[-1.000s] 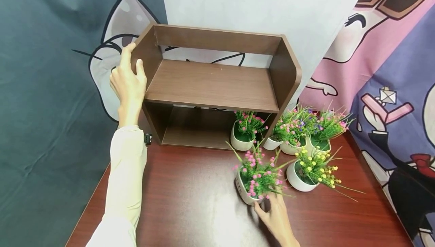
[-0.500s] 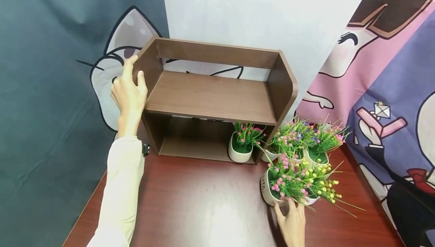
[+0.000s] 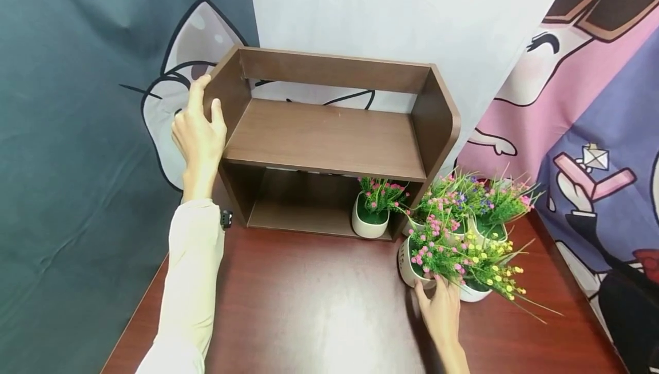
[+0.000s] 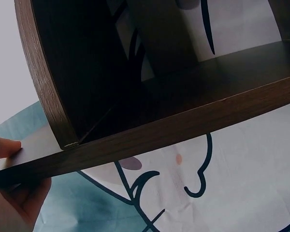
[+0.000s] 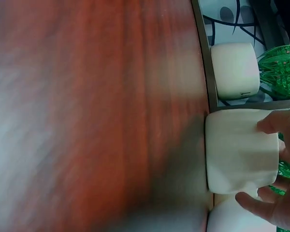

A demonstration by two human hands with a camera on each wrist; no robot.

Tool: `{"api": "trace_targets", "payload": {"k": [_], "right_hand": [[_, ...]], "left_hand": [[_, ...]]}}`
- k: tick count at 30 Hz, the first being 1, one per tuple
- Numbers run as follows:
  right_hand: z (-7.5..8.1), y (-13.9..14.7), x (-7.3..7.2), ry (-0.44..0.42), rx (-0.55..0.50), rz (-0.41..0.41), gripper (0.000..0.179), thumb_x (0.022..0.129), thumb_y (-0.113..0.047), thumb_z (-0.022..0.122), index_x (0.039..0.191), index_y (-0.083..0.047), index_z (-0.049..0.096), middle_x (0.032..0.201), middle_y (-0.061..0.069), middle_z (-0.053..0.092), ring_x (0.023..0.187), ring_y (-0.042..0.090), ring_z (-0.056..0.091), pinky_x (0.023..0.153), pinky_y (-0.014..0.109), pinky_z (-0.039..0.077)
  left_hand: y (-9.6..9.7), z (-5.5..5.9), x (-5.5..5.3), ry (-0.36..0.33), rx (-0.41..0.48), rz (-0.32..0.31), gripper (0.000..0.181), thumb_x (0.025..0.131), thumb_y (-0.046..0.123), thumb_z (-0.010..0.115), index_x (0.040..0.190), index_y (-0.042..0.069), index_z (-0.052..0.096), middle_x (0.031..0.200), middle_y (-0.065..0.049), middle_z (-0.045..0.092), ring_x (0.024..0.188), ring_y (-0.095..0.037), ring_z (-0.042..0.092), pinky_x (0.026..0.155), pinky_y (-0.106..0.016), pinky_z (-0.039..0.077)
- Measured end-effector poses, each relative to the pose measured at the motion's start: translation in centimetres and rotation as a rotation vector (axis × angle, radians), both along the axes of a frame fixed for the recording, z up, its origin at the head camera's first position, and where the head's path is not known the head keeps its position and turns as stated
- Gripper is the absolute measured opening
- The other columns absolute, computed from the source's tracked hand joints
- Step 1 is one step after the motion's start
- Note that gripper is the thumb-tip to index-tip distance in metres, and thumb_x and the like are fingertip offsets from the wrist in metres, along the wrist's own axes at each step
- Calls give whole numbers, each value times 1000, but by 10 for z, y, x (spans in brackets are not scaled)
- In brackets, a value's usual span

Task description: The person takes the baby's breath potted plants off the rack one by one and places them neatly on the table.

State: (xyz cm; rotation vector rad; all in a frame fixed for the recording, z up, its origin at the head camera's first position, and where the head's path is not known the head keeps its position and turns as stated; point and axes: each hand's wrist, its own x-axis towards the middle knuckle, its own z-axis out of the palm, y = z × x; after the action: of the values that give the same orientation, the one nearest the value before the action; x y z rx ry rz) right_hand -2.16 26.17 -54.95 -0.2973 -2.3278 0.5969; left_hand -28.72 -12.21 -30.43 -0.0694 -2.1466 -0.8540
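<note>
My left hand [image 3: 198,134] grips the left side panel of a brown two-tier wooden shelf [image 3: 329,136]. In the left wrist view the panel edge [image 4: 43,164] lies between thumb and fingers. My right hand [image 3: 443,311] holds a white pot with pink artificial flowers [image 3: 409,268] by its rim, upright, beside the shelf's lower right corner. Lettering shows on the pot's side. In the right wrist view, fingertips touch the wall of this pot [image 5: 239,150]. A white pot with yellow flowers [image 3: 476,291] stands right beside it, partly covered by foliage.
Another pink-flowered pot [image 3: 370,225] stands at the right end of the lower tier. Several pots with pink and purple flowers, including a pink one at the right [image 3: 491,228], crowd the reddish-brown table [image 3: 304,294] right of the shelf. Printed cloth [image 3: 82,134] hangs behind and at the sides.
My right hand has carried the pink-flowered pot rightward, up against the yellow-flowered one, then slightly nearer the shelf. The left hand keeps its grip on the shelf panel.
</note>
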Motion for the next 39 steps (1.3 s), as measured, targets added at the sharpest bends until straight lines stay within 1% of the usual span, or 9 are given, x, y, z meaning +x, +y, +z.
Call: {"api": "trace_targets", "payload": {"k": [5, 11, 15, 18, 20, 24, 31, 35, 39], "right_hand": [[5, -1, -6, -12, -30, 0, 31, 72, -10, 71, 89, 13, 59, 98, 30, 56, 103, 46, 43, 92, 51, 29], [12, -5, 22, 1, -132, -13, 36, 74, -4, 68, 106, 10, 60, 113, 26, 55, 115, 42, 42, 98, 47, 28], [18, 4, 47, -16, -191, -88, 18, 75, 2, 66, 92, 3, 64, 111, 20, 57, 107, 39, 47, 87, 47, 32], [17, 16, 58, -94, -218, -169, 3, 77, 0, 62, 80, 1, 61, 110, 22, 53, 102, 45, 42, 81, 51, 29], [15, 26, 62, -157, -246, -207, 4, 79, -2, 59, 77, 1, 59, 114, 26, 48, 104, 48, 37, 82, 54, 26], [12, 45, 58, -231, -303, -219, 8, 85, -3, 54, 81, 3, 57, 125, 32, 39, 105, 48, 40, 84, 53, 29], [8, 51, 36, -246, -335, -166, 14, 85, 0, 51, 95, 8, 57, 136, 33, 32, 106, 47, 45, 80, 49, 38], [5, 52, 27, -242, -326, -120, 21, 84, 0, 53, 101, 11, 55, 142, 32, 25, 114, 49, 39, 90, 54, 30], [3, 54, 25, -267, -337, -90, 19, 82, -1, 57, 99, 10, 56, 146, 30, 19, 130, 48, 21, 102, 54, 18]], "left_hand": [[1, 2, -1, -7, 1, -7, 39, 96, 28, 46, 134, 29, 49, 76, -18, 62, 56, -25, 39, 56, -32, 26], [-1, 0, 0, -25, 7, 6, 38, 95, 28, 47, 133, 31, 50, 97, -13, 68, 61, -32, 48, 60, -33, 29], [-2, 0, 1, -22, 9, 5, 38, 95, 27, 47, 133, 31, 50, 99, -13, 68, 60, -31, 46, 59, -34, 29], [-3, 0, 1, -22, 6, 10, 38, 96, 26, 47, 133, 31, 50, 89, -16, 67, 57, -29, 42, 57, -34, 27], [-3, 0, 1, -22, 2, 12, 38, 96, 26, 47, 133, 31, 50, 86, -18, 66, 57, -29, 41, 56, -34, 26], [0, -1, -3, -32, 0, 11, 38, 96, 26, 47, 134, 31, 50, 84, -18, 65, 58, -30, 43, 57, -33, 26], [4, -2, -3, -33, 0, 9, 39, 95, 26, 48, 134, 32, 49, 80, -17, 64, 56, -22, 39, 56, -32, 26], [4, -1, -4, -32, 6, 14, 39, 95, 27, 48, 134, 32, 49, 84, -15, 66, 57, -21, 39, 55, -32, 26], [2, -1, -4, -33, 6, 23, 39, 95, 28, 48, 134, 32, 50, 86, -13, 66, 56, -18, 37, 55, -31, 26]]}}
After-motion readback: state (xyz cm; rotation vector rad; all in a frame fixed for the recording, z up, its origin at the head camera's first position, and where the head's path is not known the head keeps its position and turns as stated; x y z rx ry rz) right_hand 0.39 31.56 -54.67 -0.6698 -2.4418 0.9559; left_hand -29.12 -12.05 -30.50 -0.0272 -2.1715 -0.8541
